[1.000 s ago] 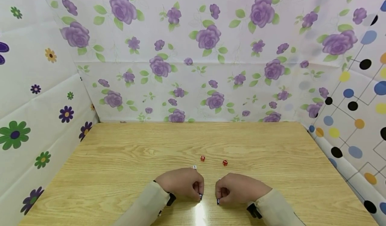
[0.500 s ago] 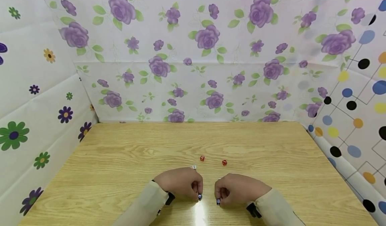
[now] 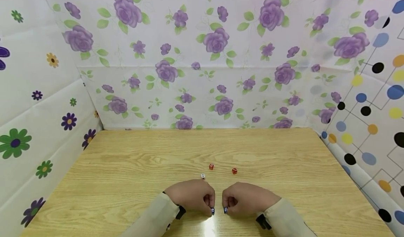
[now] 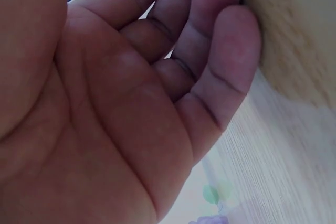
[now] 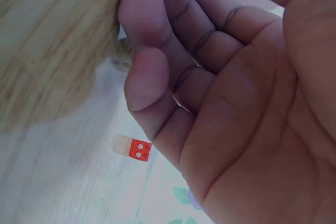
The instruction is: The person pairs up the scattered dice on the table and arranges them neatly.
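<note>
In the head view my left hand [image 3: 193,195] pinches a dark blue die [image 3: 213,211] between thumb and fingertips, low over the wooden table. Facing it, my right hand [image 3: 249,198] pinches a second blue die [image 3: 225,210]. The two blue dice are a short gap apart, at about the same height in the picture. In the left wrist view the curled fingers [image 4: 236,51] hide what the hand holds. The right wrist view shows curled fingers [image 5: 149,77] too, with a pale die [image 5: 122,62] partly hidden behind them.
Beyond the hands, a white die [image 3: 203,176] lies just past the left knuckles. Two red dice [image 3: 211,166] [image 3: 234,171] lie farther back on the wooden table [image 3: 142,159]. Patterned cloths [image 3: 195,89] hang at the back and both sides.
My left hand has moved right and a little nearer with its blue die, and my right hand slightly left with its own, narrowing the gap. The red and white dice beyond stay put.
</note>
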Demonstrator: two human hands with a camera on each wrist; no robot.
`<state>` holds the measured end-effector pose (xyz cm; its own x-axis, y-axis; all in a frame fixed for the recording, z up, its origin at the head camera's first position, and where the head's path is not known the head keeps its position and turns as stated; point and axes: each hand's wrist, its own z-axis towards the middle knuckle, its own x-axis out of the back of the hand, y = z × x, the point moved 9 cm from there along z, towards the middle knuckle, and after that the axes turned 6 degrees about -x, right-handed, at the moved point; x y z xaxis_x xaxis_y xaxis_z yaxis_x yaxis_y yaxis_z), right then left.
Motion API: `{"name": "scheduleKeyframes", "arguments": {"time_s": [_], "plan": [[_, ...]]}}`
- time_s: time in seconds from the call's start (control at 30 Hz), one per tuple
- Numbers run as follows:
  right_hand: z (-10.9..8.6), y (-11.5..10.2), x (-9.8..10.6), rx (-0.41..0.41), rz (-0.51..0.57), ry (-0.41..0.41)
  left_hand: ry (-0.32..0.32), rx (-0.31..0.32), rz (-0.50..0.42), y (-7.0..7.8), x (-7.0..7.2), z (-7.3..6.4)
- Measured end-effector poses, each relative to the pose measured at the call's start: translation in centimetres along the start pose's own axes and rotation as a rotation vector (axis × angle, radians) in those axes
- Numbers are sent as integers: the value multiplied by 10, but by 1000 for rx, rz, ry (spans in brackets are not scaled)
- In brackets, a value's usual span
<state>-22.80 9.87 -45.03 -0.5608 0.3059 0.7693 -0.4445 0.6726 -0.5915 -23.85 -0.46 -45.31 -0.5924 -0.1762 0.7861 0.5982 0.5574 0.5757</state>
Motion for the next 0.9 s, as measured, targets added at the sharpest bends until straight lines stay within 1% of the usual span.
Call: {"name": "scheduleKeyframes", "arguments": {"time_s": [0.3,0.57,0.77,0.9], "plan": [[-1,0,6,13,-30,18,-5,-24,-14,-1,1,1],[-1,-2,1,9,-29,-5,-6,-21,-13,-1,0,1],[-1,-3,-1,15,-28,-12,-17,-40,-25,1,-4,3],[-1,-2,-1,19,-23,-13,-16,-47,-10,3,-2,4]]}}
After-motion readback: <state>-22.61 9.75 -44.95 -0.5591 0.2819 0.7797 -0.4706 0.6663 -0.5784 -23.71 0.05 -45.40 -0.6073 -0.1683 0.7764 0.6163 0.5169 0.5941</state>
